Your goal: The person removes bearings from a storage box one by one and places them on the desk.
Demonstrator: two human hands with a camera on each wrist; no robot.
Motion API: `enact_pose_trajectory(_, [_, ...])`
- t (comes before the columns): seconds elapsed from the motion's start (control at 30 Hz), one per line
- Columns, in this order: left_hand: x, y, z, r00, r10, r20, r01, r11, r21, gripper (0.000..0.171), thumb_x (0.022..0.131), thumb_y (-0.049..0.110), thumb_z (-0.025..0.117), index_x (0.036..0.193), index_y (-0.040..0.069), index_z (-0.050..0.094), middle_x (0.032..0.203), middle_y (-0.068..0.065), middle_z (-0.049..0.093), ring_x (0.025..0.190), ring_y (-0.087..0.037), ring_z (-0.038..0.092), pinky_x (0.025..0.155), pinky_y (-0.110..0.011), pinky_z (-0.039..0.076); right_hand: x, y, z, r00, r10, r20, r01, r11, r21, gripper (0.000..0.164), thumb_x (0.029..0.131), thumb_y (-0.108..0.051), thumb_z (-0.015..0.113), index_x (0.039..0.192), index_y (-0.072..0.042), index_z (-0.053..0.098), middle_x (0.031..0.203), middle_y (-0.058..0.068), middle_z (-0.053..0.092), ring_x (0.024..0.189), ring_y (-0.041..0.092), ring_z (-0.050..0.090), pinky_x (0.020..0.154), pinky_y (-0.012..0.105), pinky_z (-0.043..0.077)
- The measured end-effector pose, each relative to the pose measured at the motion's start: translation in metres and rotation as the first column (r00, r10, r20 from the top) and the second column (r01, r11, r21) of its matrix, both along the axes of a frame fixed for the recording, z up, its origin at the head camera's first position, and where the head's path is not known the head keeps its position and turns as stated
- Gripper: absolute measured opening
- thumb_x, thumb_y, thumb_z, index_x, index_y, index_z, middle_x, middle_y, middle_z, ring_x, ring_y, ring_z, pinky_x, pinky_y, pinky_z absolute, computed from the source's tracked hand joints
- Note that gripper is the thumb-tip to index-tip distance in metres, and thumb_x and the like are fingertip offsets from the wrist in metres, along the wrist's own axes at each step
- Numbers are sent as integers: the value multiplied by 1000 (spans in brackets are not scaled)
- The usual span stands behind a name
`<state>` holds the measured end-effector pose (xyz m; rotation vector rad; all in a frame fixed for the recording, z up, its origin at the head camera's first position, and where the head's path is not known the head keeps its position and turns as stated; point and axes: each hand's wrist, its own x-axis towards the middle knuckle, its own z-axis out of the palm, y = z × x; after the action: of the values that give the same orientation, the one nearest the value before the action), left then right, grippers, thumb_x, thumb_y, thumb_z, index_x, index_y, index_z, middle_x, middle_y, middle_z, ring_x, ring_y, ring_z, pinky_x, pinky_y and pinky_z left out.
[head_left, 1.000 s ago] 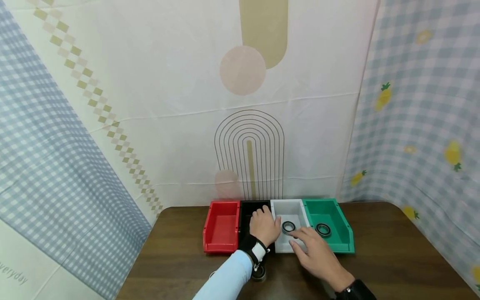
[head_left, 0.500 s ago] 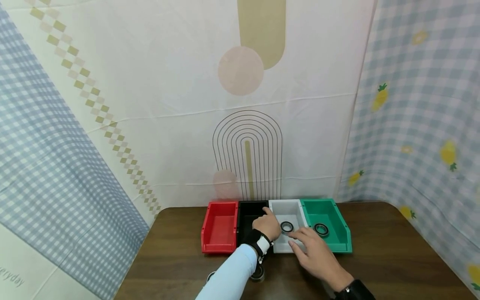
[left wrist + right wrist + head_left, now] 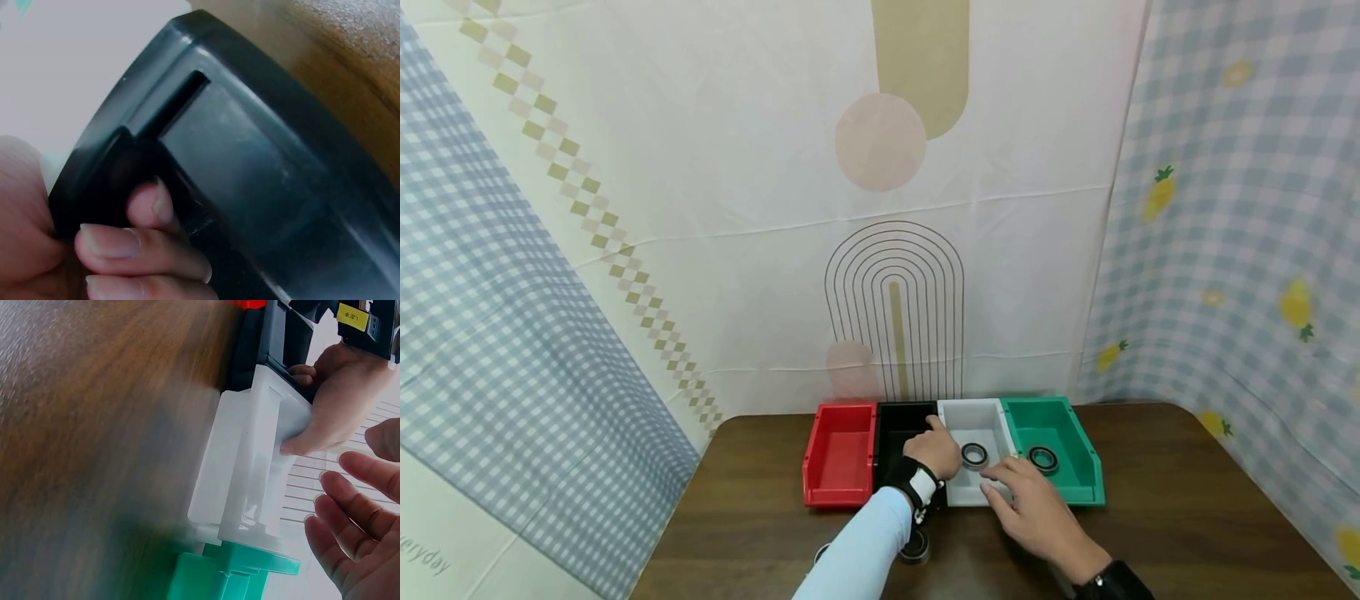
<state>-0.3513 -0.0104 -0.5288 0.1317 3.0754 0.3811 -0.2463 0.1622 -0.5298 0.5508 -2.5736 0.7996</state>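
My left hand [image 3: 935,450] straddles the wall shared by the black bin [image 3: 891,433] and the white bin [image 3: 958,417]. In the left wrist view its fingers [image 3: 144,244] curl down inside the black bin, and the right wrist view shows the thumb [image 3: 294,447] on the white bin's side. A ball bearing [image 3: 975,454] lies flat in the white bin. Near it my right hand [image 3: 1033,508] hovers with loosely bent fingers and nothing in them. A second bearing [image 3: 1042,459] is in the green bin [image 3: 1060,417], just beyond the right hand's knuckles.
A red bin [image 3: 842,454] completes the row at the left, near the table's back edge. On the wooden table [image 3: 737,517] another bearing [image 3: 915,547] lies beside the left sleeve, and a ring's edge [image 3: 822,552] peeks out from behind that sleeve. A patterned cloth hangs behind.
Over the second, my left hand turned and moved slightly right, its fingers dropping into the black bin and its thumb going out of sight in the head view. The right hand barely moved.
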Motion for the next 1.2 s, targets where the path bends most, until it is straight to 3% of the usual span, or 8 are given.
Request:
enact_pose_trajectory(0.1, [-4, -1, -7, 1000, -2, -4, 2, 1000, 11, 72, 103, 34, 57, 156, -10, 35, 64, -9, 65, 54, -23, 59, 53, -41, 48, 0, -1, 0, 1000, 1, 10, -1, 1000, 9, 13, 97, -21, 79, 110, -24, 82, 102, -19, 69, 98, 3, 63, 82, 29, 56])
enact_pose_trajectory(0.13, [0, -1, 0, 1000, -2, 12, 2, 1000, 27, 71, 104, 34, 57, 156, -10, 36, 63, -10, 65, 53, -23, 59, 53, -41, 48, 0, -1, 0, 1000, 0, 10, 0, 1000, 13, 13, 98, -21, 79, 110, -24, 82, 102, -19, 69, 98, 3, 63, 82, 29, 56])
enact_pose_trajectory(0.27, [1, 2, 1, 1000, 4, -1, -4, 1000, 9, 69, 105, 33, 56, 157, -8, 36, 60, -7, 62, 51, -22, 56, 51, -39, 45, -1, -2, 0, 1000, -1, -5, 1, 1000, 23, 12, 98, -22, 79, 109, -23, 82, 101, -19, 69, 97, 3, 63, 82, 29, 56])
enact_pose_trajectory(0.37, [7, 3, 8, 1000, 4, -6, -4, 1000, -12, 68, 105, 30, 56, 157, -8, 37, 59, -6, 62, 49, -21, 55, 50, -37, 44, -2, -4, 2, 1000, 4, -26, -3, 999, 35, 11, 98, -22, 79, 108, -23, 82, 101, -17, 70, 98, 5, 64, 84, 32, 57])
enact_pose_trajectory(0.6, [12, 1, 14, 1000, -11, 5, 11, 1000, -18, 68, 104, 29, 56, 156, -10, 38, 61, -8, 63, 50, -21, 54, 50, -37, 43, -15, -10, 11, 994, 63, -93, -48, 987, 155, 17, 97, -17, 79, 113, -16, 81, 108, -5, 75, 105, 13, 67, 90, 38, 58])
enact_pose_trajectory(0.87, [8, 1, 10, 1000, -5, 24, 5, 1000, -2, 70, 104, 31, 56, 157, -10, 35, 61, -7, 63, 52, -22, 55, 51, -37, 43, -42, -15, 13, 994, 106, -15, -96, 948, 302, 20, 98, -11, 74, 118, -8, 78, 121, 5, 75, 117, 27, 69, 101, 47, 57])
enact_pose_trajectory(1.03, [6, 1, 7, 1000, 1, 8, -1, 1000, 3, 72, 102, 33, 60, 156, -9, 37, 62, -8, 65, 53, -22, 57, 51, -39, 46, -57, -17, 5, 989, 149, -9, -137, 930, 341, 15, 97, -9, 75, 111, -7, 79, 111, 6, 77, 109, 27, 71, 98, 47, 58])
enact_pose_trajectory(1.2, [5, 0, 6, 1000, 1, 4, -1, 1000, 9, 73, 100, 33, 61, 155, -10, 38, 66, -9, 67, 55, -23, 59, 53, -40, 49, -68, -21, 1, 989, 136, 63, -150, 923, 354, 8, 96, -11, 75, 104, -12, 78, 102, 2, 76, 99, 24, 72, 90, 45, 59])
